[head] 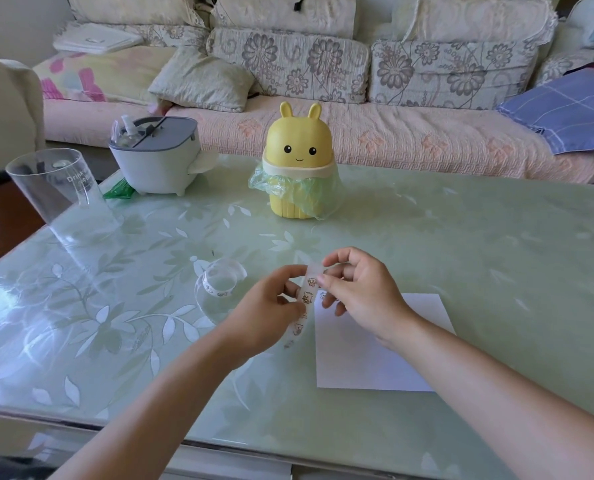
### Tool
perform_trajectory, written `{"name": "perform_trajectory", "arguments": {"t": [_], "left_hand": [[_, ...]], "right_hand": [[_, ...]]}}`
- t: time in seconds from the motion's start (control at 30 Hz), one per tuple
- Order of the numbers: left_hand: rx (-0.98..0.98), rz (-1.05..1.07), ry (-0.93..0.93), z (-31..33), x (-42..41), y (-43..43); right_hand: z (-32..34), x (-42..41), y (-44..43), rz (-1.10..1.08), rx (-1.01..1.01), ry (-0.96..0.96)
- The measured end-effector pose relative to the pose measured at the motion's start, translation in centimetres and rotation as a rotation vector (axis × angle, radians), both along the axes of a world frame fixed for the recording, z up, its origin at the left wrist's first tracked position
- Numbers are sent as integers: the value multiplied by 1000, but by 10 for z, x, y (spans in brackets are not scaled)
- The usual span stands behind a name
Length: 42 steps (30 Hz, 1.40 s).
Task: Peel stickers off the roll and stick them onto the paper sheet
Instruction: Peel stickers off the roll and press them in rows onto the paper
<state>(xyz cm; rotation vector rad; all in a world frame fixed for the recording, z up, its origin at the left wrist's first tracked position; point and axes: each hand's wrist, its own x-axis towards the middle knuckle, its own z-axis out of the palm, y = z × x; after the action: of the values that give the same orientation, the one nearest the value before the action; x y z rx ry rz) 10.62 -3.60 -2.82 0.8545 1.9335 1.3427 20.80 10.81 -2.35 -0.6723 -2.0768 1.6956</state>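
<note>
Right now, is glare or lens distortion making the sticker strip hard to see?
Head view: glare washes the left of the table, and the clear roll nearly melts into it; wide-angle bending curves the table's near edge; the sticker strip, pinched between left hand and right hand, is sharp enough to show cartoon figures; the paper sheet is evenly lit.

A clear cup (60, 199) stands on the surface, far to the left of the yellow rabbit bin (299, 161). White print sits just below its rim. The upper line begins with the word "Drink"; the rest of that line curves round the side and cannot be read. A smaller second line beneath it is too blurred to make out. In front of the bin, the sticker strip (306, 298) and the roll (219, 284) show tiny cartoon figures; any lettering on them is too small to tell.
</note>
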Motion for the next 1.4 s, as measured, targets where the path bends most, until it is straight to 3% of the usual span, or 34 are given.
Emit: {"name": "perform_trajectory", "arguments": {"t": [0.17, 0.4, 0.63, 0.97, 1.07, 1.13, 1.23, 1.4], "left_hand": [[5, 92, -104, 5, 0, 2], [-38, 254, -110, 6, 1, 6], [-47, 256, -216, 7, 1, 6], [-11, 317, -293, 8, 3, 7], [-38, 343, -268, 6, 2, 8], [-83, 346, -195, 5, 1, 9], [-208, 324, 32, 0, -3, 11], [-355, 295, 369, -10, -10, 17]], "right_hand": [[-2, -1, -4, 52, 163, -16], [-8, 2, -9, 46, 320, 17], [-10, 4, -8, 28, 613, -41], [-15, 4, -9, 2, 964, 89], [-16, 4, -10, 10, 958, 94], [-16, 3, -10, 21, 844, 68], [-12, 2, -6, 67, 602, 17], [-7, 8, 13, 23, 427, -155]]}}
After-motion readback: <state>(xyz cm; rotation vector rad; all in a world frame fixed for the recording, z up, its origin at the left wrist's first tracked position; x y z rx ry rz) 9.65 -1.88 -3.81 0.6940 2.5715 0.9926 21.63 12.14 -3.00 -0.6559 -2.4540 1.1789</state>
